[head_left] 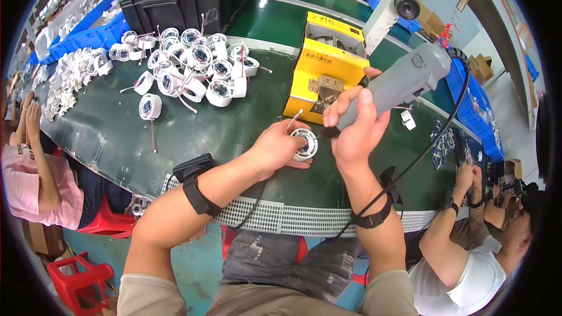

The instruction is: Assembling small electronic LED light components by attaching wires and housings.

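My left hand [274, 147] holds a small round white plastic housing [305, 144] on the green bench, its open face up and its rim ringed. Inside it a circuit board partly shows, and a thin wire [294, 119] sticks up behind my fingers. A grey electric screwdriver [404, 79] lies tilted in my right hand [358, 123], its dark tip low and close to the housing's right side. Whether the tip touches the housing I cannot tell. Just beyond both hands stands a yellow screw feeder [328, 58] with a metal bracket on its front.
Several white housings with wires [196, 61] are heaped left of the feeder. Small white parts [73, 82] lie farther left, by a black bin [187, 6]. The screwdriver's cable [448, 123] hangs at right. Co-workers sit on either side; a perforated white strip [281, 217] edges the bench.
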{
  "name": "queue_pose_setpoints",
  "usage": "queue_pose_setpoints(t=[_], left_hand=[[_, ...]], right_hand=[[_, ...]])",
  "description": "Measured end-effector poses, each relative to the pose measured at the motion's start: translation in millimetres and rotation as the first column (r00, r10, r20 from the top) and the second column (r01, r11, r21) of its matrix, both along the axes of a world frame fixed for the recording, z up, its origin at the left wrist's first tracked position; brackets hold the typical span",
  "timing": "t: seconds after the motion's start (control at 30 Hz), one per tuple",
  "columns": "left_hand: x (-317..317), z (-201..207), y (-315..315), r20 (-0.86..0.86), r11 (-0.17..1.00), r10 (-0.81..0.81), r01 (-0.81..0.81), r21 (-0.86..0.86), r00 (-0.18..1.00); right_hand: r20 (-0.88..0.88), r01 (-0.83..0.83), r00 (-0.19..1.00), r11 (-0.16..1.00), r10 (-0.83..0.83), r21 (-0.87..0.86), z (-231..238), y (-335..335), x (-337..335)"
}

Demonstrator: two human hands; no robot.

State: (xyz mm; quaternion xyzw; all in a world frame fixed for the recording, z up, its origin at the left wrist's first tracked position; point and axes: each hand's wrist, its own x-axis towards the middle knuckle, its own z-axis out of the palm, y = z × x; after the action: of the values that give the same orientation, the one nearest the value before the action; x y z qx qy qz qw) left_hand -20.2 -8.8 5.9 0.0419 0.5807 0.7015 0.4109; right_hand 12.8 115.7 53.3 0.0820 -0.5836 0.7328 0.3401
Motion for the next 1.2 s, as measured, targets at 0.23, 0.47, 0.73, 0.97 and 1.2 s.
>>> queue_pose_setpoints(t=[0.23,0.47,0.73,0.97,1.2], left_hand=[[-1,-1,-1,-0.016,1.0,-0.017,0.017,0.019,1.0],[-1,-4,-1,-0.041,0.997,-0.066,0.067,0.023,0.997],[-1,-5,0,-0.049,0.997,-0.08,0.08,0.009,0.996],[-1,-5,0,-0.057,0.997,-0.074,0.074,0.009,0.996],[1,-5,-1,-0.038,0.999,-0.039,0.04,0.019,0.998]], right_hand=[[-0.131,0.08,0.989,0.992,-0.067,0.1,2,8,-9],[-0.185,0.234,0.958,0.97,-0.219,0.059,26,17,-49],[-0.146,0.256,0.96,0.96,-0.238,0.117,17,14,-54],[-0.128,0.257,0.962,0.96,-0.243,0.114,16,13,-54],[-0.093,0.215,0.975,0.965,-0.202,0.154,16,10,-45]])
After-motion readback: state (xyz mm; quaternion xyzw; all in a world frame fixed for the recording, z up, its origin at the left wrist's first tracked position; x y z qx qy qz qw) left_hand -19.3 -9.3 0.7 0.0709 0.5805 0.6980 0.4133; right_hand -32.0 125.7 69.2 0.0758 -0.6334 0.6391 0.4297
